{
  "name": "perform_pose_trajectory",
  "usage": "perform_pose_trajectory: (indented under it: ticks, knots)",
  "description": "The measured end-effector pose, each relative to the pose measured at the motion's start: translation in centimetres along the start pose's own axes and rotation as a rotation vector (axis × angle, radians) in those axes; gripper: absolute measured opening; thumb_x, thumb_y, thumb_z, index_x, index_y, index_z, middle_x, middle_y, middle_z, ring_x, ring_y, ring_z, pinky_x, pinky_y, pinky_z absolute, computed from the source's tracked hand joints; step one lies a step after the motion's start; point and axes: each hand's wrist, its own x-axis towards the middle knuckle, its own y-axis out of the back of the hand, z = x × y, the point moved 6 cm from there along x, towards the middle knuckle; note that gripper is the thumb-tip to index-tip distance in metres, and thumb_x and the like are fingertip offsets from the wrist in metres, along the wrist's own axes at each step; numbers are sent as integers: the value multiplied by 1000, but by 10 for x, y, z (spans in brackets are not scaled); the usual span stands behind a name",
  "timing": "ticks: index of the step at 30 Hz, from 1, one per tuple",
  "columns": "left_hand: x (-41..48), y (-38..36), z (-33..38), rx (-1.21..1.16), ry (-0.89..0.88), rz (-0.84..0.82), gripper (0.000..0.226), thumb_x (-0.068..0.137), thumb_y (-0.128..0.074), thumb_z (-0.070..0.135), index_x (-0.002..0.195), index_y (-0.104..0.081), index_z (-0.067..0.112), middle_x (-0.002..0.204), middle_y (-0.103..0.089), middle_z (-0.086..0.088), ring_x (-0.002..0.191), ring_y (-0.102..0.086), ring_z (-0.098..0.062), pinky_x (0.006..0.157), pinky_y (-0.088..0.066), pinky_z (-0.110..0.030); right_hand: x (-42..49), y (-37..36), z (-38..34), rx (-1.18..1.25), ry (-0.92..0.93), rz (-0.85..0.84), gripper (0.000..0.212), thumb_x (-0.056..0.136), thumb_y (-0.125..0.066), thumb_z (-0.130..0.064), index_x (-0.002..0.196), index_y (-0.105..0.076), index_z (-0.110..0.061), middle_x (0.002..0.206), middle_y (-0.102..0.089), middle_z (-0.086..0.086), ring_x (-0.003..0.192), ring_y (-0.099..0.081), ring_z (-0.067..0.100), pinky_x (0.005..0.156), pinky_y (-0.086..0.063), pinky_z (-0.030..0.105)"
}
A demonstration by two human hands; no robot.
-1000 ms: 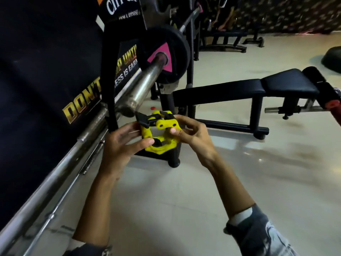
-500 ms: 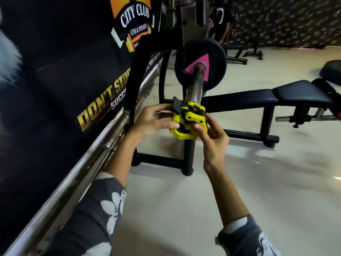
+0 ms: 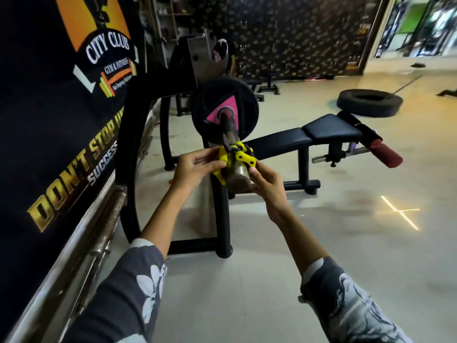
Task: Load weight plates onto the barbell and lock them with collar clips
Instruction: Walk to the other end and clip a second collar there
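Since a moment ago we have worked the yellow collar clip (image 3: 233,160) onto the very end of the barbell (image 3: 232,137); before that it sat in our fingers clear of the bar. Our left hand (image 3: 195,169) pinches its left side and our right hand (image 3: 265,180) presses the right side, both closed on it. It sits well apart from the weight plate (image 3: 248,105), so sliding and locking remain.

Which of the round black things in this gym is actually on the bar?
The weight plate with the pink triangle, threaded onto the barbell just beyond the hands. The tyre lies flat on the floor.
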Motion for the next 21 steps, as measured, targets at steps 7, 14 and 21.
perform_pose_trajectory:
  ticks: [7, 14, 21]
  knots:
    - [93, 3, -20, 75, 43, 67, 48, 78, -68, -4, 124, -55, -3, 112, -63, -12, 84, -66, -4, 76, -56, -26, 102, 4, 7, -109, -43, 97, 29, 93, -50, -3, 120, -58, 1, 99, -63, 15, 87, -61, 23, 76, -54, 27]
    - [192, 19, -42, 261, 42, 110, 50, 69, -79, 4, 117, -61, 2, 106, -66, -12, 99, -64, -25, 90, -52, -36, 198, 8, 33, -112, -35, 91, 29, 92, -52, -5, 119, -59, 1, 96, -65, 16, 76, -62, 19, 71, -54, 29]
    - [223, 21, -14, 895, -288, 266, 63, 59, -83, 42, 112, -63, 16, 107, -56, -8, 106, -50, -28, 89, -42, -39, 231, 9, 52, -15, -31, 32, 28, 91, -52, -3, 117, -59, 4, 106, -66, 25, 94, -65, 32, 87, -54, 41]
